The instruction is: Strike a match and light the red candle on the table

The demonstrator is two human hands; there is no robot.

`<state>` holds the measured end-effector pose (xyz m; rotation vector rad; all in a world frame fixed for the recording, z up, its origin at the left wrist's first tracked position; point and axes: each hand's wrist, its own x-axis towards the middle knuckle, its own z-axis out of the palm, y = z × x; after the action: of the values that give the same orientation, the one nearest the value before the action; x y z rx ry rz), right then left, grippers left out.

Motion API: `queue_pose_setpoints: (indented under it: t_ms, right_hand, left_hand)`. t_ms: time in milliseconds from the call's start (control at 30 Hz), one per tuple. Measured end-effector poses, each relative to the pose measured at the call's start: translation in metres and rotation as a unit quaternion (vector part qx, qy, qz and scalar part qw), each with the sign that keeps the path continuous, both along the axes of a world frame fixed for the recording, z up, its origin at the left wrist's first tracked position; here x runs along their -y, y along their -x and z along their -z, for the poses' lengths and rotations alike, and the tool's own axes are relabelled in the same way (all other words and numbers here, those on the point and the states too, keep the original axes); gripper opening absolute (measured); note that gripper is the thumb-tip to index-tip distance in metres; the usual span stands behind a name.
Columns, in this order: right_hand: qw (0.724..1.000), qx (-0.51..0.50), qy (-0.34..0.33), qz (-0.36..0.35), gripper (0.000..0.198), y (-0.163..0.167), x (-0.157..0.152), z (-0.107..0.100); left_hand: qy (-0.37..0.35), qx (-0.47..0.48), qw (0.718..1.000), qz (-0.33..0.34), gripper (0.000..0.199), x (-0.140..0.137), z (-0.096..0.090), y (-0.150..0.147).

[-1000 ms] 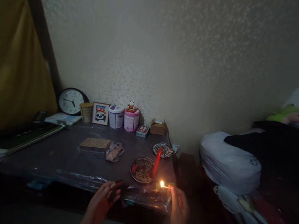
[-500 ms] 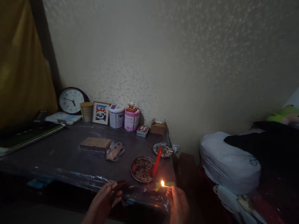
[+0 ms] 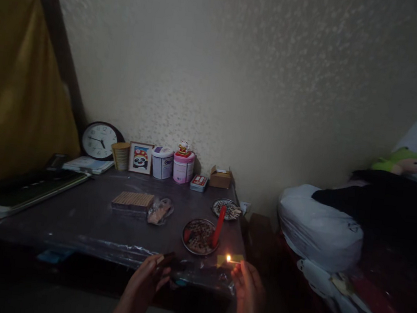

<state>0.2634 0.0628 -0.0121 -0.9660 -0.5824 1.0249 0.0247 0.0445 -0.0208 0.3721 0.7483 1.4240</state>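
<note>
Between the thumb and fingers of my right hand (image 3: 248, 289) is a burning match (image 3: 234, 261), its flame at the left tip. My left hand (image 3: 145, 280) pinches a small dark matchbox (image 3: 165, 258) by its end. Beyond the hands, a round metal dish (image 3: 199, 251) holds many small brown bits, and a red candle (image 3: 219, 225) leans upright at its right side. A yellow slip (image 3: 222, 262) lies on the table just behind the flame. Farther back, a second metal plate (image 3: 219, 214) carries a pile of matchsticks (image 3: 231, 211).
On the table (image 3: 103, 225) sit a stack of matchboxes (image 3: 133, 202) and a plastic-wrapped bundle (image 3: 159, 212). A clock (image 3: 100, 141), framed panda picture (image 3: 141, 158), two tubs and a cardboard box (image 3: 220, 178) line the wall. A white bag (image 3: 319, 227) is at right.
The match flame has become smaller and shifted slightly right and down with my right hand. My left hand stays almost still.
</note>
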Motion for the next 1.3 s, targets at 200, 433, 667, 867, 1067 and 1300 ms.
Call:
queue_pose_setpoints:
  t_ms: [200, 433, 667, 867, 1067, 1300]
  right_hand:
    - [0.998, -0.055, 0.004, -0.033, 0.029, -0.001, 0.001, -0.005]
    - [0.990, -0.120, 0.014, -0.067, 0.035, -0.009, -0.001, 0.001]
    - [0.990, -0.118, -0.023, -0.068, 0.032, -0.020, -0.017, -0.004]
    - [0.992, -0.112, -0.027, -0.053, 0.034, -0.019, -0.025, -0.036]
    - [0.993, -0.104, -0.012, -0.059, 0.030, -0.019, -0.038, -0.062]
    - [0.995, -0.068, -0.035, -0.058, 0.031, -0.019, -0.049, -0.065]
  left_hand:
    - [0.005, 0.002, 1.000, -0.008, 0.027, -0.002, -0.001, 0.000]
    - [0.000, 0.004, 1.000, -0.004, 0.027, -0.002, 0.001, 0.000]
    - [0.021, 0.014, 0.999, -0.026, 0.033, -0.003, 0.002, 0.000]
    - [0.026, 0.024, 0.999, -0.035, 0.034, -0.003, 0.003, 0.002]
    - [0.018, 0.029, 0.998, -0.046, 0.032, -0.003, 0.006, 0.004]
    - [0.015, 0.035, 0.998, -0.046, 0.029, -0.001, 0.003, 0.003]
